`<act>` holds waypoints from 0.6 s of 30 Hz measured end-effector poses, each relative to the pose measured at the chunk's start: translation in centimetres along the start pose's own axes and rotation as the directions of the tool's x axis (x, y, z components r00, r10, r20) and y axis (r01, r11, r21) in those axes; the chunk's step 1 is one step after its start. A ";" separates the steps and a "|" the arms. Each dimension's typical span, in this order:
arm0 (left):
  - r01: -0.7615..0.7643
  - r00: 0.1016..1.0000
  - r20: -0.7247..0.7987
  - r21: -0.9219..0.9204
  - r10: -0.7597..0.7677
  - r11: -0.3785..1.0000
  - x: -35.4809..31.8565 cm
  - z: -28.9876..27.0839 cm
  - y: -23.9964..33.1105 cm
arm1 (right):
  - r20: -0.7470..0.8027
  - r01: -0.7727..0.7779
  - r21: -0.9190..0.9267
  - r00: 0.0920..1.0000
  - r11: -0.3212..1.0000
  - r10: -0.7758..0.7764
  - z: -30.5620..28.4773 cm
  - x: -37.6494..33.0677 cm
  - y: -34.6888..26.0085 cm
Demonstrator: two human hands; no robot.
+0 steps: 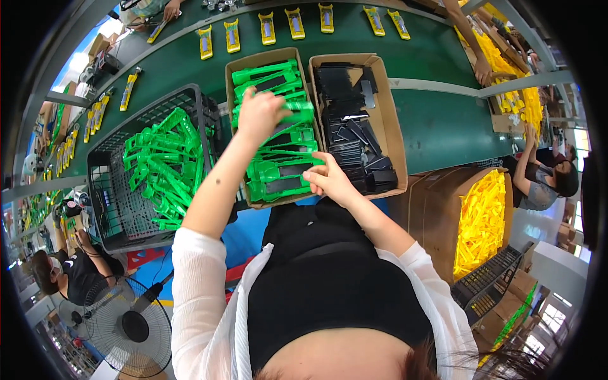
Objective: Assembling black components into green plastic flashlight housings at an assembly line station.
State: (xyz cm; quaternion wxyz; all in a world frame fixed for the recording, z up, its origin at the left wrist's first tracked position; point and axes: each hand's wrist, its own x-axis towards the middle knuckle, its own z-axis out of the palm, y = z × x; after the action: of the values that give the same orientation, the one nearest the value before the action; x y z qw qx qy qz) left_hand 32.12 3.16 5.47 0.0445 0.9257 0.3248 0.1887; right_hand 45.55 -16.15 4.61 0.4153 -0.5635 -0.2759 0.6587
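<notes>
My left hand (259, 115) is over the far half of a cardboard box (233, 64), its fingers closed around a green plastic part (297, 113) that is blurred by motion. Several similar green parts with dark inserts lie stacked crosswise in that box. Near its close end, my right hand (330, 180) touches the right end of a green part with a dark strip (284, 183). The right index finger and thumb are apart there, the other fingers curled. Just right of this stands a second cardboard box (391, 126) with thin black plates (345, 142).
On the left is a black crate (114, 218) holding loose green parts (166, 155). Yellow tools (268, 28) line the green table (437, 130). A large carton of yellow parts (484, 221) stands right. A fan (135, 326) and a co-worker (82, 272) are lower left.
</notes>
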 end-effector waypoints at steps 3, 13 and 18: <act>0.262 0.923 0.257 0.125 -0.286 0.957 1.7 2.9 -2.8 | -0.022 -0.002 -0.244 1.000 0.970 -0.003 -3.7 0.1 1.6; 0.172 0.934 0.261 0.268 -0.243 0.948 2.5 4.9 -4.3 | -0.426 -0.332 -0.890 0.852 0.314 -0.306 -16.8 4.8 3.5; 0.183 0.933 0.290 0.123 -0.212 0.975 -5.2 3.2 2.6 | -0.400 -0.277 -0.896 0.843 0.347 -0.359 -17.1 4.3 4.4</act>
State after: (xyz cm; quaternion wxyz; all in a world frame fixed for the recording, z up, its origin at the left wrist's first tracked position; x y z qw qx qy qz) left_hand 31.11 -1.98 1.37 0.0690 0.9072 0.4142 0.0244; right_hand 61.05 -16.46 -4.94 0.0935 -0.8481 -0.4883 0.1831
